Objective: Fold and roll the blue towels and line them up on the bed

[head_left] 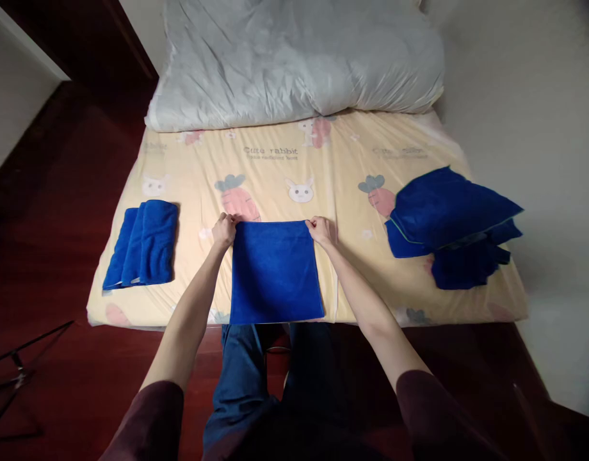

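A square blue towel [277,272] lies flat on the bed at its near edge. My left hand [224,230] pinches the towel's far left corner. At the far right corner, my right hand [319,230] has its fingers closed on the same towel. To the left rest folded blue towels [148,243], partly overlapping one another. Off to the right is a loose, crumpled pile of blue cloths [452,211], some with a thin green edge.
The bed [193,173] wears a yellow sheet printed with rabbits and carrots. A grey-white quilt [294,64] is bunched across its far side. A wall [554,192] stands close on the right. Black thin legs of a stand [18,371] show on the dark red floor at left.
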